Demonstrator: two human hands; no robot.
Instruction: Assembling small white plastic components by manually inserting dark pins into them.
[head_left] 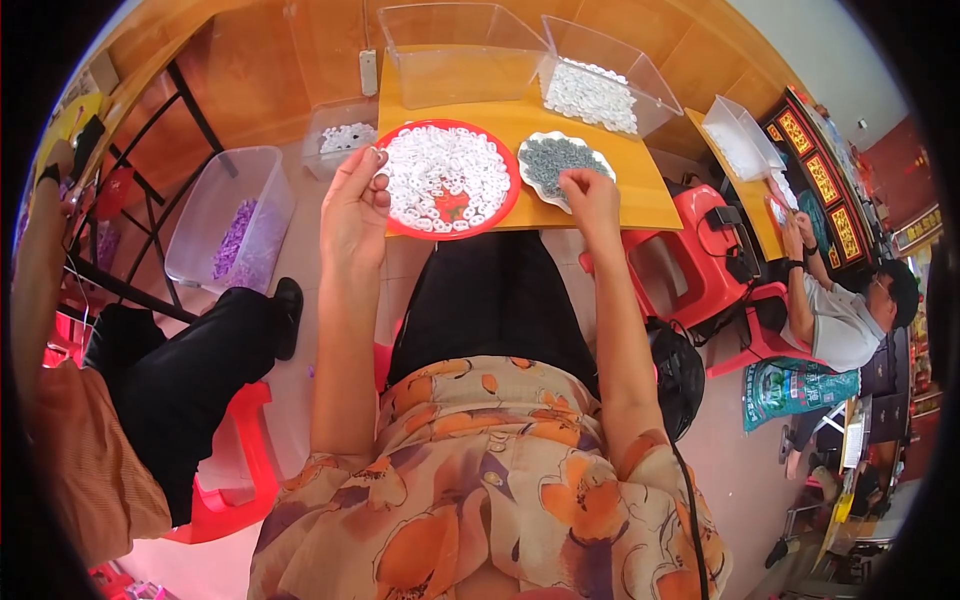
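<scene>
Now, left hand (358, 195) pinched at red plate's (514, 190) left rim, right hand (594, 195) pinched over grey bits (560, 158) right of plate, contents unclear; white pieces (440, 165) on plate look light, stiff, best edge-gripped

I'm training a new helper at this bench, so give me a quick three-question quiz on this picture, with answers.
1. Which of the wearer's hands is at the scalloped white dish of grey pieces?
2. True or false: the round red tray holds mostly grey pieces.
3. Where are the purple pieces? A: in the red tray. B: in the tall clear bin at the left. C: in the white dish.

Key:
1. The right hand.
2. False; it holds white pieces.
3. B.
</scene>
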